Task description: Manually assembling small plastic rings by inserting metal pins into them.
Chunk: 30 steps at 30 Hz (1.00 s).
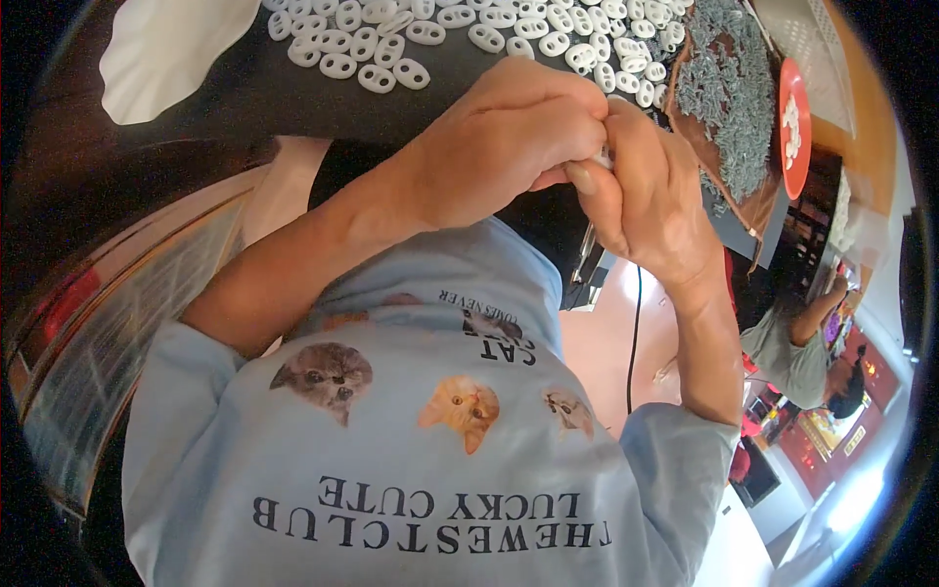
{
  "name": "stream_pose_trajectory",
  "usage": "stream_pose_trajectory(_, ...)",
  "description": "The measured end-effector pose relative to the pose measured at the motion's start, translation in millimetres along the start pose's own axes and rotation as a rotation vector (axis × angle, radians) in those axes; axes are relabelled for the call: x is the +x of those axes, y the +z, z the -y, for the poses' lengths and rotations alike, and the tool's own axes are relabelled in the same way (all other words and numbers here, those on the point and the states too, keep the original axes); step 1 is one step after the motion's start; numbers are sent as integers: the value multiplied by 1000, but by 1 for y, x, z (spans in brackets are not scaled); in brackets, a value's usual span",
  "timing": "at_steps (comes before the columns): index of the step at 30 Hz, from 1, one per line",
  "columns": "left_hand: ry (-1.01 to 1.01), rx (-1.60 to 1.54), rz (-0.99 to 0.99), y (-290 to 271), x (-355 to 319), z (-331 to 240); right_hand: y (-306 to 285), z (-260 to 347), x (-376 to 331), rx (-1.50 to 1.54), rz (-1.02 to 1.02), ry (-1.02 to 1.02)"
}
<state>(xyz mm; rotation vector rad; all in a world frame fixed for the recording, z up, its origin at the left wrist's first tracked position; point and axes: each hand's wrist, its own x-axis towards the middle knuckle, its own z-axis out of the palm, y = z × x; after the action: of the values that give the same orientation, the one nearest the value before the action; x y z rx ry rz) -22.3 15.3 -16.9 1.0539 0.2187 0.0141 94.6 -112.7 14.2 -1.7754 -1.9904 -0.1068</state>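
Observation:
My left hand and my right hand meet above the near edge of the dark table. Both are closed, fingertips pressed together. A small white plastic piece shows between them, mostly hidden by the fingers. My right thumb presses up against it from below. Just beyond my hands, many white oval pieces with two holes lie loose across the table. To the right of those is a heap of small grey parts, too fine to make out singly, on a brown sheet.
A white wavy-edged dish stands at the far left. On the right a red plate holds several small white bits. A dark cable hangs below my right hand. Another person is farther off to the right.

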Motion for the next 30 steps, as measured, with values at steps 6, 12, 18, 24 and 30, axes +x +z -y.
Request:
stream_pose_trajectory(6, -4, 61, 52, -2, 5, -4, -2, -1, 1, -2, 17, 11)
stream_pose_trajectory(12, 12, 66, 83, 0, 6, -6, -6, -1, -7, 2, 207, 144)
stream_pose_trajectory(18, 89, 30, 119, 1, 3, -7, -13, -2, 1, 43, 122, 69)
stream_pose_trajectory(24, 76, 98, 95, -3, 2, -7, -17, -4, -13, 142, 94, 160)
stream_pose_trajectory(30, 94, 125, 119, -4, 3, -7, -21, 0, -16, 179, 90, 195)
